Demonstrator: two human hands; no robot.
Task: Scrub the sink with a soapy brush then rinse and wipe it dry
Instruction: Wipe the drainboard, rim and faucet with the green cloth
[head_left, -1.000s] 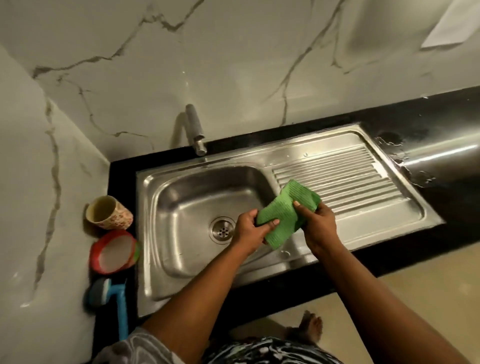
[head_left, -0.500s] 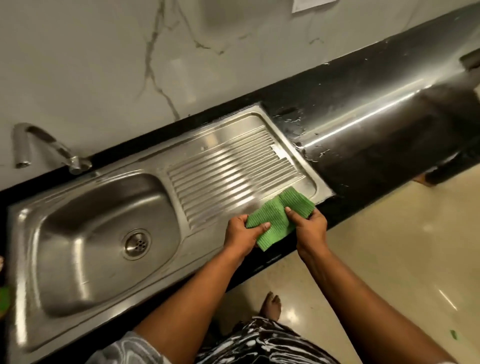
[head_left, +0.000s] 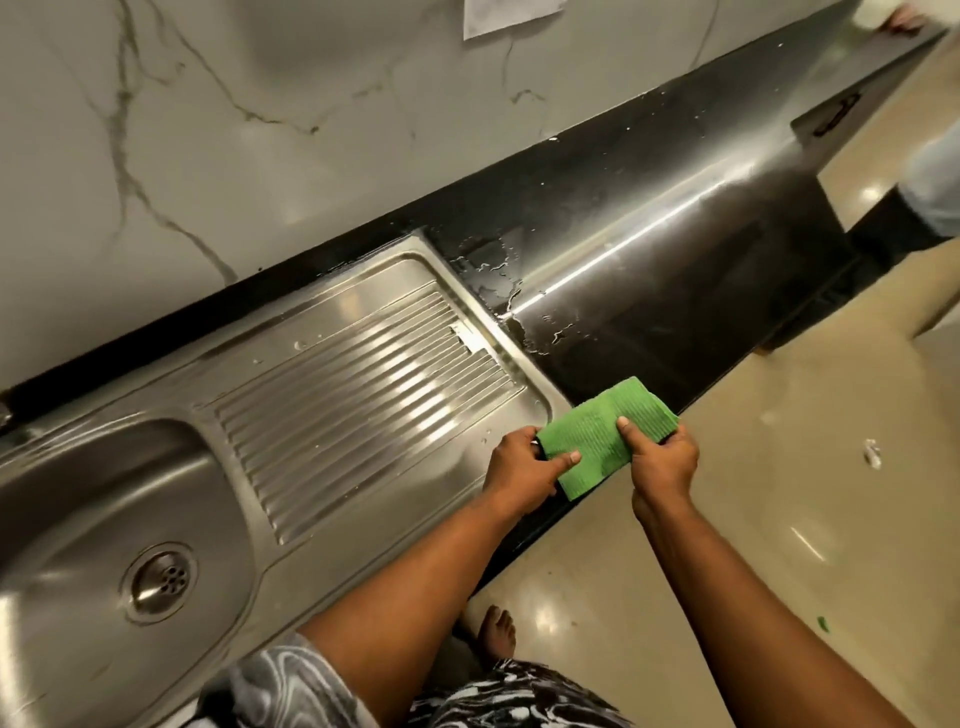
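A folded green cloth (head_left: 602, 436) is held between both hands above the front right corner of the steel sink (head_left: 332, 499). My left hand (head_left: 519, 473) pinches its left edge, thumb on top. My right hand (head_left: 662, 462) grips its right side, thumb pressed on the cloth. The ribbed drainboard (head_left: 363, 395) lies just left of my hands, with a few water drops on it. The basin with its round drain (head_left: 161, 579) is at the lower left. The brush is out of view.
A black countertop (head_left: 675, 270) runs right from the sink, with water splashes near the sink's edge. A marble wall (head_left: 260, 130) stands behind. Beige floor (head_left: 779, 519) and a bare foot (head_left: 498, 631) show below the counter edge. A person's trouser leg (head_left: 935, 192) is at far right.
The view has swung right: the tap, cup and brush left the frame. Both hands carried the cloth from over the basin edge rightwards to the sink's right corner.
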